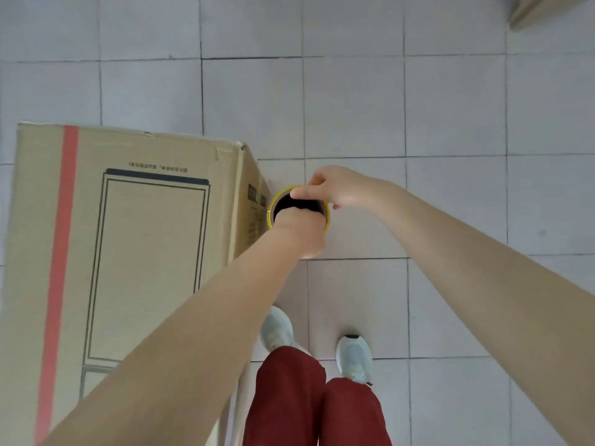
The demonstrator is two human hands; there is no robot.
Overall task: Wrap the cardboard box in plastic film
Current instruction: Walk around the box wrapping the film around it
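Looks early: box (138, 239) on floor (450, 107) shows no film yet, roll (283, 202) just beside box's right face, left hand (301, 233) grip hooked in its core, right hand (335, 188) pinching its rim, so prob. all wrapping's left.

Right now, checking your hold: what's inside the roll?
The left hand reaches into the roll; its fingers are hidden in the dark core. The right hand pinches the rim.
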